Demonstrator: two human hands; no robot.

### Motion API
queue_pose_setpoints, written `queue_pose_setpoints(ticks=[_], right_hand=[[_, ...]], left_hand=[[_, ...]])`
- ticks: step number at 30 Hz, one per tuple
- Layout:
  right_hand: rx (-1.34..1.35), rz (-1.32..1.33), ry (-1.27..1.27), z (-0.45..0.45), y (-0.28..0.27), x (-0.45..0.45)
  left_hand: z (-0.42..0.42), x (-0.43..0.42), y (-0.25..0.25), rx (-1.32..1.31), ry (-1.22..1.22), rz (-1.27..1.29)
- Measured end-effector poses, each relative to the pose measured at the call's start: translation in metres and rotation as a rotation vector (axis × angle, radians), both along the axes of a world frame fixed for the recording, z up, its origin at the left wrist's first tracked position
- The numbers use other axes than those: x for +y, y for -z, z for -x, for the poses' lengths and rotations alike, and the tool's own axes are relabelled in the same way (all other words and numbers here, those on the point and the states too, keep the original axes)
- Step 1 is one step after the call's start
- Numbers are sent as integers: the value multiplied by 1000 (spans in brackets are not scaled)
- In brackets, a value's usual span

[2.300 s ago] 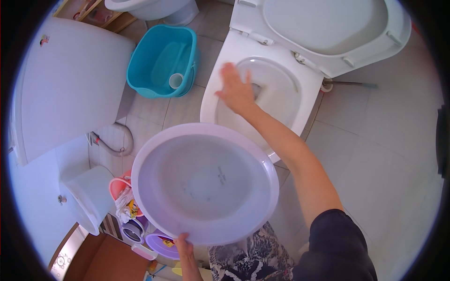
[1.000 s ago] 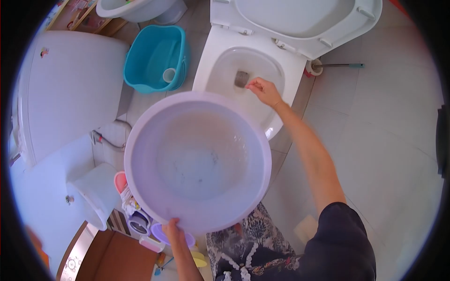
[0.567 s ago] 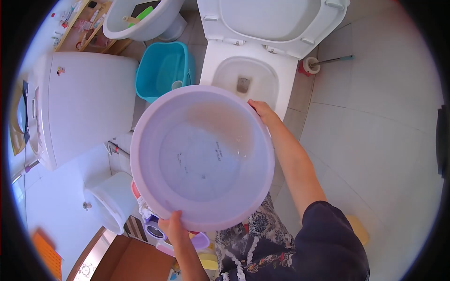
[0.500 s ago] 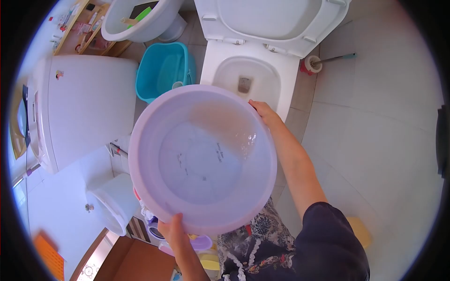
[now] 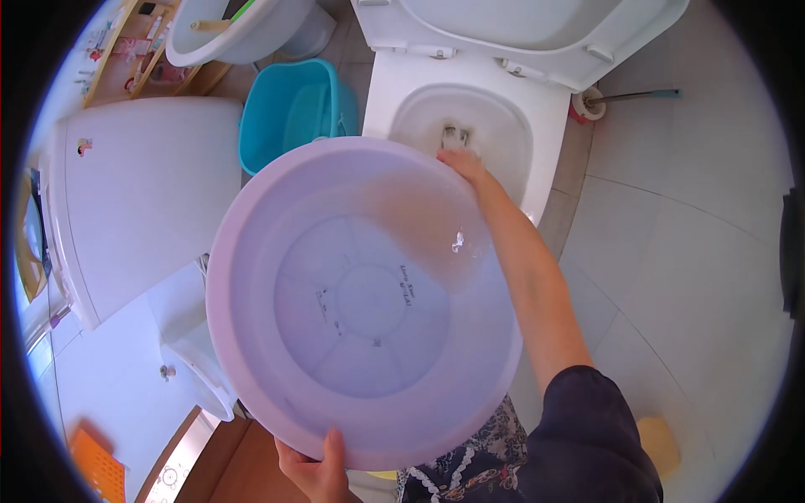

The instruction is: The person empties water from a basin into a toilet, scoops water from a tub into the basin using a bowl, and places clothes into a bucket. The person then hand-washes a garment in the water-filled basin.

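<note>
A large, pale lilac plastic basin point(image 5: 369, 419) is held between my two hands, its far rim overlapping the front of the toilet bowl point(image 5: 511, 142). My right hand point(image 5: 465, 163) grips the far right rim, with some fingers hidden below it. At the near edge, my left hand point(image 5: 314, 465) is closed on the rim, thumb on top. Dark lettering and rings mark the basin's bottom. Wet glints and a brownish patch show on its upper right wall. Whether much water lies inside, I cannot tell.
A turquoise bucket point(image 5: 289, 117) stands left of the toilet, whose lid point(image 5: 545, 17) is raised. A white washing machine point(image 5: 151, 184) and a white sink point(image 5: 197, 369) are at the left. Behind are a white tub point(image 5: 201, 46) and a toilet brush point(image 5: 633, 95). An orange basket point(image 5: 96, 465) is lower left.
The basin appears larger, and its near rim and my left hand sit lower in view. The toilet and brush have shifted right and up in the picture. Both hands still hold the rim.
</note>
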State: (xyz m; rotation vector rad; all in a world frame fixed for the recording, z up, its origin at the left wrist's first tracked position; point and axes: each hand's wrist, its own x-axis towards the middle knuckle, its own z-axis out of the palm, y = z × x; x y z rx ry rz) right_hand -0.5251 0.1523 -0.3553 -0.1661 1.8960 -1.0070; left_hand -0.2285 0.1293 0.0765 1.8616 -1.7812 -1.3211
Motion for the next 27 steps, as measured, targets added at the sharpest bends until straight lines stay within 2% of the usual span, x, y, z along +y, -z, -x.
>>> queue_pose_setpoints(ticks=[1,3,6,9,12,15,17,19,21,23,25,27], right_hand=[[79,-78,26,2,0,-2],[234,-240,71,6,-38,-5],[876,5,-81,-16,-70,6],[1203,221,-398,-62,-113,26],[921,326,-789,-114,-116,46],[644,89,-560,-124,-102,18],[1039,-1,-771,-136,-116,-21],[911,138,-119,-170,-121,-77],[844,332,-273,-201,-143,-102],[708,545,-296,-252,-172,-108],[711,601,-575,-292,-191,-73],[588,671,-934,-292,-193,-5]], left_hand=[[0,-2,1,15,14,6],[-7,-4,1,21,-14,-4],[-22,-8,13,30,-75,-27],[-28,-9,23,30,-44,-20],[-40,-8,35,12,-37,-23],[-44,-4,52,83,-52,-27],[-50,0,67,119,-56,-45],[-60,-2,79,123,-40,-42],[-66,-1,84,130,-47,-54],[-67,-2,86,149,-77,-64],[-75,-4,92,205,-116,-97],[-87,-6,100,259,-135,-110]])
